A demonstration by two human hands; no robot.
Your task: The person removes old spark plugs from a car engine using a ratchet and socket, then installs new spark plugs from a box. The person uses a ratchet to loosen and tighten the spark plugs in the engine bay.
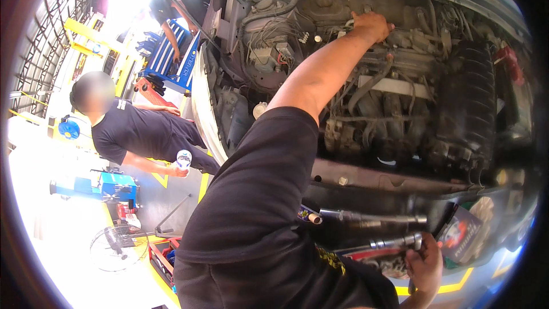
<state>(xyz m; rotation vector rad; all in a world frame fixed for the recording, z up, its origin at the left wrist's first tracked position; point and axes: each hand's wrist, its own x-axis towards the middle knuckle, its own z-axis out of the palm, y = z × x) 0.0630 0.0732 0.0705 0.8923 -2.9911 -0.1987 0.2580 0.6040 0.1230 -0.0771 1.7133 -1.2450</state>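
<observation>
Grey workshop floor lies beyond; dusty grey metal engine sits in the open car bay, seemingly largely assembled, left hand at its rear, grip unclear, right hand pinching a long chrome socket tool outside the bay, work finished or remaining indeterminable.

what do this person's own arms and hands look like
The left arm has a black short sleeve; the forearm is bare. The left hand and right hand are ungloved. The black shirt carries a yellow marking.
</observation>
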